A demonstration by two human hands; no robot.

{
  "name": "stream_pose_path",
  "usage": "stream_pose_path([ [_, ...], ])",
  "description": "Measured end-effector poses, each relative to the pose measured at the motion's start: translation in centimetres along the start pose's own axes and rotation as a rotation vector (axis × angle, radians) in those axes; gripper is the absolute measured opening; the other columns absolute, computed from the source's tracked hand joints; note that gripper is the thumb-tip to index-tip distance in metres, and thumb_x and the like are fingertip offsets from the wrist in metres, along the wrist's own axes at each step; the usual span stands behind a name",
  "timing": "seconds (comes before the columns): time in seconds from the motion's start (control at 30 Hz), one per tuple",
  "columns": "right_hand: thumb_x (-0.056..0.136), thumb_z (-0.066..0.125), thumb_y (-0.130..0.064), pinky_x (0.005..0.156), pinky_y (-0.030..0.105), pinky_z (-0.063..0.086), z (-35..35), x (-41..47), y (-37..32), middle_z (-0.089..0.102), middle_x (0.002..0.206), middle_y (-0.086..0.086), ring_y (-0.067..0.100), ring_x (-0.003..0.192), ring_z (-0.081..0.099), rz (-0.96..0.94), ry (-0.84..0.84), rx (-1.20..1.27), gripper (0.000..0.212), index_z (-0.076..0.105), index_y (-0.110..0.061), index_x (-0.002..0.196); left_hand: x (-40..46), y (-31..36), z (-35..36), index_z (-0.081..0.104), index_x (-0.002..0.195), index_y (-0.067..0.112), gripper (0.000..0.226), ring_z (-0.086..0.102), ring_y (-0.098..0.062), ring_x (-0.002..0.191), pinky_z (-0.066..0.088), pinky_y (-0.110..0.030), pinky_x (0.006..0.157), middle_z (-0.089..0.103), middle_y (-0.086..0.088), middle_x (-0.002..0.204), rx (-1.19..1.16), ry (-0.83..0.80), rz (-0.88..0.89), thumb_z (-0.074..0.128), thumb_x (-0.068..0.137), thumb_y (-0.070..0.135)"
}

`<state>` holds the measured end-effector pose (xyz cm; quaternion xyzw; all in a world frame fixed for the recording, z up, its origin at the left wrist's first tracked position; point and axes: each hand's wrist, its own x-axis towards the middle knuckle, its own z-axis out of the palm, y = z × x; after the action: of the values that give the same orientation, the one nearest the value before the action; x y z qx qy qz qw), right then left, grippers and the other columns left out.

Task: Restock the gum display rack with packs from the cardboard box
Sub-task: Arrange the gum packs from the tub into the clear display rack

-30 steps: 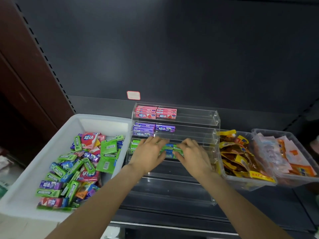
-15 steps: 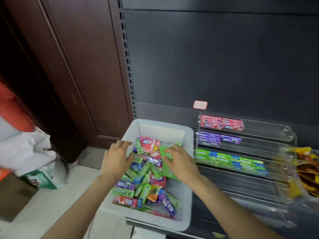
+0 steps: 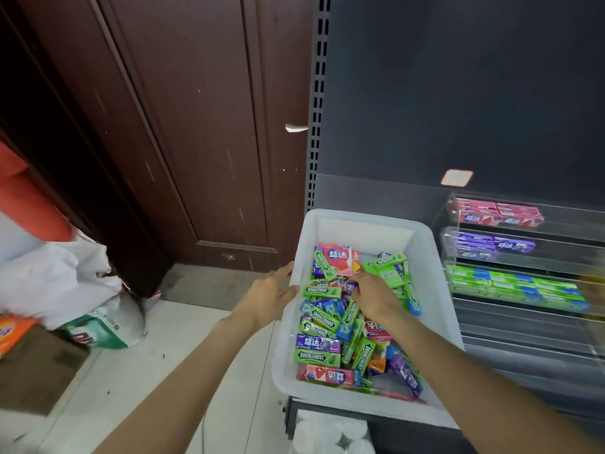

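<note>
Dark shelving is standing behind a white bin (image 3: 435, 276) of mixed gum packs (image 3: 322, 291), with the clear rack (image 3: 523, 257) just right of the bin. Left hand (image 3: 266, 294) is resting flat-fingered against the bin's left wall. Right hand (image 3: 373, 294) is reaching into the packs, fingers hidden, so I cannot tell its grip. Grabbing blindly could be pulling the wrong flavour for a row, or spilling loose packs.
</note>
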<state>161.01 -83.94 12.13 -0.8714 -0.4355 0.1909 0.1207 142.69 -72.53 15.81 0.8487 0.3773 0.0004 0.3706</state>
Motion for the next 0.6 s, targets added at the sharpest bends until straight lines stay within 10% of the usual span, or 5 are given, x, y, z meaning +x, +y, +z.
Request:
stream_pose_path([
  [0.2,0.090,0.059,-0.011,0.090,0.034,0.051,0.0,1.0,-0.6,0.064,0.116,0.006,0.018,0.098,0.063,0.046,0.028,-0.022,0.020,0.068,-0.012,0.108,0.4,0.3,-0.6,0.039,0.141,0.018,0.050,0.064,-0.022,0.095,0.056,-0.038,0.081,0.061,-0.007,0.124,-0.068,0.006,0.059,0.053,0.094,0.025],
  [0.6,0.096,0.047,-0.011,0.069,0.028,0.046,-1.3,0.7,-0.6,0.065,0.104,0.005,0.019,0.088,0.061,0.035,0.059,-0.195,0.018,0.062,-0.014,0.106,3.0,0.4,-0.2,0.047,0.134,0.013,0.045,0.044,-0.024,0.125,0.037,-0.030,0.101,0.057,-0.007,0.124,0.052,0.075,0.114,0.058,0.091,0.021],
])
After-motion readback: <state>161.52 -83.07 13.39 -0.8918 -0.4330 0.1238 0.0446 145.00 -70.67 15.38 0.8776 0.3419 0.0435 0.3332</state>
